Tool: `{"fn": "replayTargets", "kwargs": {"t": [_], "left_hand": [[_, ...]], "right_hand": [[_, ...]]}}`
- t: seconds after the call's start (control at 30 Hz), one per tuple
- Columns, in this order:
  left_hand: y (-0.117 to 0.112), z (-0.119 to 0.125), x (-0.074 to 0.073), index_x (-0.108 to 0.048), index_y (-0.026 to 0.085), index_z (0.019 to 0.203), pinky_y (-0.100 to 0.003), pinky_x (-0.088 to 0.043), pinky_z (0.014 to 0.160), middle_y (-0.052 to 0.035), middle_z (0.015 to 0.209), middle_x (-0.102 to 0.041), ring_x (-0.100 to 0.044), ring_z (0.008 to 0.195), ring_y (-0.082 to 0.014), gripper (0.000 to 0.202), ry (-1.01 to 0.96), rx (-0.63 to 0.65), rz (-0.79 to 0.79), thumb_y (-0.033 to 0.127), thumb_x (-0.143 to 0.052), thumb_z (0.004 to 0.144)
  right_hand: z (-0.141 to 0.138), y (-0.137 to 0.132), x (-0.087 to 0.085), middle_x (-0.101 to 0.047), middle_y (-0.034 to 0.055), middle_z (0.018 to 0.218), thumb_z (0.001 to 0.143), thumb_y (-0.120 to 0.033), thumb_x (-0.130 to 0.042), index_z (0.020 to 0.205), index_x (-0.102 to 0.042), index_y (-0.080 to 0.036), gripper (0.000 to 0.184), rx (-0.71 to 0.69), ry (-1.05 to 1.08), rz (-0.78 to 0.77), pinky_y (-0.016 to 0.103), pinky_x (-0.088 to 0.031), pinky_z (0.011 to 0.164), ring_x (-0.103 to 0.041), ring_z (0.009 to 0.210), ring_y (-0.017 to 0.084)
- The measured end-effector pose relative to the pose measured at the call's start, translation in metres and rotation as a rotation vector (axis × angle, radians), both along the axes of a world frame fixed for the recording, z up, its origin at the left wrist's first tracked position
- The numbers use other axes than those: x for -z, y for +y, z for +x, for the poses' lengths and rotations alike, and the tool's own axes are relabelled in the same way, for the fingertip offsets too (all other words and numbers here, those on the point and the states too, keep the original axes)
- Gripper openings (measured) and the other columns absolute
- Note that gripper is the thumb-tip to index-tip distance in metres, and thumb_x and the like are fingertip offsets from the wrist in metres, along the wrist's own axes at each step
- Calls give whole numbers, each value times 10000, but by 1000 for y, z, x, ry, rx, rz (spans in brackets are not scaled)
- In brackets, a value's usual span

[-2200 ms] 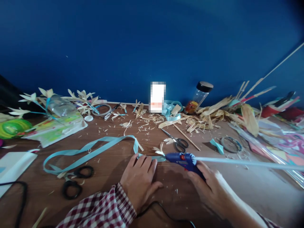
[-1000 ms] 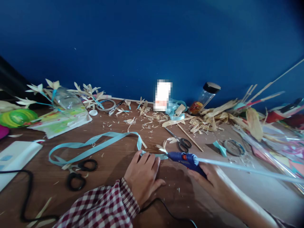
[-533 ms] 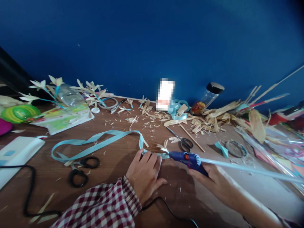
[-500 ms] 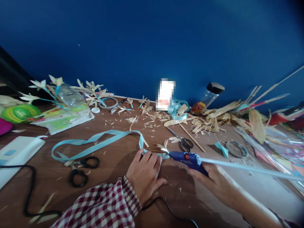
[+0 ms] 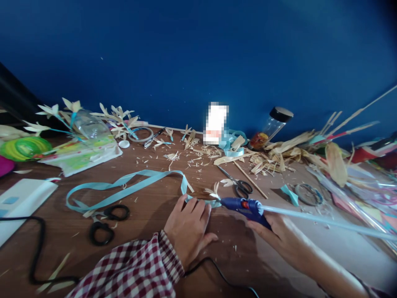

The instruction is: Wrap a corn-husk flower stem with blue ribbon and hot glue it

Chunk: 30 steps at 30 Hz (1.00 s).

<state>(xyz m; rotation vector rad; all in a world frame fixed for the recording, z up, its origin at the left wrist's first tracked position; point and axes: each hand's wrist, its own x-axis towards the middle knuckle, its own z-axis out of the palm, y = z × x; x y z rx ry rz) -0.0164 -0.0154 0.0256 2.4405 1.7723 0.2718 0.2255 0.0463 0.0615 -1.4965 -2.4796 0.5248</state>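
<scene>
The right hand is wrapped round the handle of a blue glue gun, whose nozzle points left, at the middle of the frame, and meets the light-blue ribbon by a small pale flower. The left hand holds nothing in a grip; its fingers lie bent over the ribbon, pressing it to the table, thumb spread away. If the nozzle is hot, a slip leftward could burn those fingertips — they sit near it — or smear glue along the ribbon. The long glue stick juts toward the right edge and, if bumped, might twist the gun off its spot; scissors lie just beyond the flower. Farther out, at the upper right, a clear jar with a black lid leans at the wall, something orange-yellow at its bottom and a thin stick or two rising inside. At the upper left, a clear plastic bottle lies tilted among pale flowers — whether it holds anything, I cannot tell.
</scene>
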Motion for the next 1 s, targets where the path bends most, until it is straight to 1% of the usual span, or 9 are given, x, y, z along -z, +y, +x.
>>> {"fn": "replayTargets", "kwargs": {"t": [0.07,0.13,0.27,0.4,0.53,0.67,0.73,0.83,1.0], "left_hand": [[0,0,0,-506,145,1265,-513,-261,1039,-105,1146,-587,-486,1093,-297,632,4,8,-5,569,-562,799],[0,0,-1,-506,147,1266,-512,-262,1039,-104,1146,-587,-484,1096,-298,632,6,8,-8,569,-562,799],[1,0,-1,-509,145,1264,-511,-255,1042,-102,1152,-583,-476,1108,-298,631,7,-2,-5,570,-560,800],[2,-1,-2,-516,148,1254,-509,-275,1025,-99,1119,-593,-493,1072,-294,619,14,14,-7,572,-552,805],[1,0,-2,-518,140,1253,-512,-282,1019,-102,1100,-597,-496,1063,-296,623,18,13,-7,577,-540,809],[1,0,-1,-516,150,1251,-513,-266,1034,-96,1120,-591,-487,1082,-291,622,3,-6,-11,571,-564,797],[1,0,-2,-513,151,1249,-512,-265,1036,-93,1123,-589,-488,1081,-288,619,-2,-11,-14,565,-573,794],[1,0,-2,-511,145,1250,-514,-276,1028,-93,1119,-590,-491,1075,-290,621,2,0,-17,565,-571,796],[1,1,1,-511,141,1250,-515,-269,1033,-96,1118,-592,-488,1082,-292,627,9,0,7,576,-555,801]], "right_hand": [[0,-1,0,-720,59,814,898,-420,-479,936,-671,-206,290,-39,-92,-47,368,-545,716,-680,763,241],[1,0,0,-718,63,812,908,-413,-463,947,-662,-204,292,-51,-139,-58,378,-543,735,-683,779,247],[2,2,0,-712,68,879,913,-441,-452,950,-631,-212,293,-49,-142,-69,390,-537,743,-675,818,255],[2,-1,0,-710,75,922,925,-447,-422,966,-623,-220,306,-48,-141,-113,379,-530,765,-669,851,252],[5,-3,3,-717,85,865,904,-455,-449,925,-641,-202,318,-43,-180,-68,401,-544,720,-681,819,278],[6,-1,1,-721,80,902,903,-420,-464,953,-643,-206,283,-72,-102,-3,370,-548,712,-683,834,259],[5,-2,-3,-721,75,891,922,-395,-441,957,-643,-209,277,-82,-81,-30,346,-543,708,-683,813,238],[5,-5,-7,-720,68,833,922,-405,-437,933,-648,-208,289,-75,-117,-64,335,-539,675,-683,749,229],[6,-8,-3,-720,71,844,921,-436,-413,909,-638,-214,316,-78,-143,-63,344,-539,642,-688,765,244]]}}
